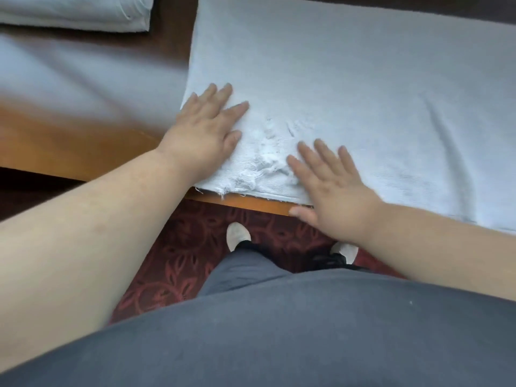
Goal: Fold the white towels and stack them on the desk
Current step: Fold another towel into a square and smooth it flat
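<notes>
A large white towel [349, 88] lies flat on the wooden desk [69, 152], reaching from the near edge to the far right. A frayed, torn patch [265, 155] shows near its front edge. My left hand [206, 127] presses flat on the towel's near left corner, fingers straight. My right hand [332, 185] rests flat on the towel's front edge just right of the torn patch, its thumb over the desk edge. A folded white towel [75, 12] sits at the far left of the desk.
More white cloth [69, 79], blurred, lies on the desk left of the spread towel. The desk's front edge [251, 203] runs under my hands. Below it are red patterned carpet [178, 263] and my white shoes [237, 236].
</notes>
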### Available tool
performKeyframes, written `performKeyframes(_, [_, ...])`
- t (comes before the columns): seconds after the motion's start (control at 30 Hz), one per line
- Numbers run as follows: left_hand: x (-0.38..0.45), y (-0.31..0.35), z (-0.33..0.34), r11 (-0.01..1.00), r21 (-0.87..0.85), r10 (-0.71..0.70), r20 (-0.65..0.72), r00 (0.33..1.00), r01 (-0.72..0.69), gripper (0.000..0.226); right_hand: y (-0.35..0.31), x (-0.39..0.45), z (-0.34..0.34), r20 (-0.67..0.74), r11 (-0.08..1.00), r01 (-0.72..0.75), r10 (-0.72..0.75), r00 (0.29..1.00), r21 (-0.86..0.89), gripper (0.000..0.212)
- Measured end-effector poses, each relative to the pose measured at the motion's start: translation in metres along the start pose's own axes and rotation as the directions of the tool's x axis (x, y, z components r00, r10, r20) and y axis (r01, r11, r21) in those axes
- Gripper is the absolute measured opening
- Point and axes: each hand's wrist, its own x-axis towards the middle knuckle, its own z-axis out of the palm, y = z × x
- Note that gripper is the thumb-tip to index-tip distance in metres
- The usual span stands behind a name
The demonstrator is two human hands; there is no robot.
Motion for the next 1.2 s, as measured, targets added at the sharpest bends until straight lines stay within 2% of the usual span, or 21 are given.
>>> performKeyframes(0.1, [0.001, -0.001, -0.001, 0.992, 0.057, -0.118, 0.03, 0.993, 0.116, 0.064, -0.004, -0.014, 0.014, -0.01, 0.995, 0.082, -0.083, 0.997, -0.056, 0.088])
performKeyframes(0.2, [0.009, 0.016, -0.006, 0.969, 0.116, -0.224, 0.022, 0.974, 0.22, 0.066, 0.003, -0.022, -0.001, 0.013, 0.959, 0.247, -0.251, 0.968, 0.14, 0.073])
performKeyframes(0.27, [0.014, 0.039, -0.011, 0.974, 0.057, -0.217, -0.019, 0.976, 0.218, 0.067, 0.005, -0.028, -0.01, 0.042, 0.923, 0.234, -0.259, 0.965, 0.306, 0.062])
performKeyframes(0.33, [0.017, 0.074, -0.014, 1.0, -0.013, -0.021, -0.054, 0.998, 0.02, 0.065, 0.004, -0.038, -0.02, -0.058, 0.864, 0.151, -0.14, 0.988, 0.48, 0.053])
performKeyframes(0.4, [0.022, 0.107, -0.011, 0.984, -0.022, 0.174, -0.058, 0.983, -0.176, 0.059, 0.009, -0.042, -0.027, -0.251, 0.813, 0.126, 0.026, 0.968, 0.568, 0.042])
performKeyframes(0.47, [0.029, 0.131, -0.003, 0.968, -0.005, 0.252, 0.006, 0.968, -0.252, 0.056, 0.031, -0.041, -0.026, -0.458, 0.881, 0.069, 0.175, 0.872, 0.468, 0.037])
performKeyframes(0.5, [0.032, 0.138, 0.002, 0.963, 0.027, 0.267, 0.065, 0.962, -0.269, 0.059, 0.048, -0.042, -0.023, -0.483, 0.916, -0.058, 0.262, 0.836, 0.396, 0.041])
performKeyframes(0.53, [0.032, 0.14, 0.009, 0.957, 0.075, 0.269, 0.121, 0.956, -0.279, 0.061, 0.069, -0.047, -0.018, -0.424, 0.914, -0.216, 0.356, 0.833, 0.342, 0.048])
performKeyframes(0.6, [0.028, 0.133, 0.019, 0.946, 0.17, 0.247, 0.171, 0.954, -0.276, 0.062, 0.113, -0.072, 0.0, -0.176, 0.843, -0.475, 0.523, 0.834, 0.251, 0.066])
performKeyframes(0.67, [0.018, 0.126, 0.021, 0.94, 0.236, 0.21, 0.172, 0.963, -0.247, 0.065, 0.145, -0.11, 0.021, -0.044, 0.782, -0.58, 0.604, 0.796, 0.229, 0.078])
performKeyframes(0.73, [0.012, 0.135, 0.015, 0.959, 0.211, 0.164, 0.134, 0.977, -0.19, 0.069, 0.156, -0.14, 0.034, -0.078, 0.764, -0.557, 0.609, 0.79, 0.325, 0.082])
performKeyframes(0.8, [0.02, 0.163, 0.006, 0.973, 0.111, 0.196, 0.074, 0.978, -0.203, 0.066, 0.161, -0.151, 0.037, -0.195, 0.697, -0.441, 0.632, 0.75, 0.565, 0.077])
performKeyframes(0.87, [0.039, 0.207, 0.001, 0.939, 0.051, 0.338, 0.027, 0.941, -0.339, 0.056, 0.17, -0.151, 0.03, -0.289, 0.558, -0.345, 0.755, 0.589, 0.755, 0.065])
performKeyframes(0.9, [0.051, 0.233, 0.001, 0.914, 0.031, 0.403, 0.015, 0.915, -0.404, 0.054, 0.179, -0.151, 0.028, -0.306, 0.524, -0.378, 0.808, 0.503, 0.763, 0.059])
performKeyframes(0.93, [0.064, 0.259, 0.002, 0.897, 0.011, 0.442, 0.018, 0.897, -0.442, 0.055, 0.191, -0.154, 0.028, -0.293, 0.513, -0.473, 0.836, 0.464, 0.716, 0.055])
performKeyframes(1.0, [0.096, 0.31, 0.006, 0.891, -0.003, 0.453, 0.054, 0.89, -0.454, 0.059, 0.209, -0.165, 0.038, -0.161, 0.515, -0.655, 0.837, 0.523, 0.553, 0.056])
performKeyframes(1.03, [0.112, 0.332, 0.01, 0.892, 0.016, 0.45, 0.085, 0.889, -0.453, 0.06, 0.216, -0.172, 0.046, -0.091, 0.518, -0.696, 0.829, 0.552, 0.497, 0.059])
performKeyframes(1.07, [0.128, 0.35, 0.013, 0.89, 0.048, 0.445, 0.12, 0.887, -0.453, 0.06, 0.221, -0.178, 0.053, -0.06, 0.512, -0.717, 0.831, 0.554, 0.473, 0.062])
performKeyframes(1.13, [0.157, 0.373, 0.02, 0.886, 0.117, 0.425, 0.182, 0.887, -0.449, 0.063, 0.23, -0.185, 0.061, -0.069, 0.47, -0.739, 0.861, 0.503, 0.482, 0.065])
performKeyframes(1.2, [0.173, 0.384, 0.027, 0.879, 0.193, 0.399, 0.202, 0.894, -0.436, 0.069, 0.238, -0.185, 0.06, -0.075, 0.449, -0.736, 0.873, 0.481, 0.506, 0.064])
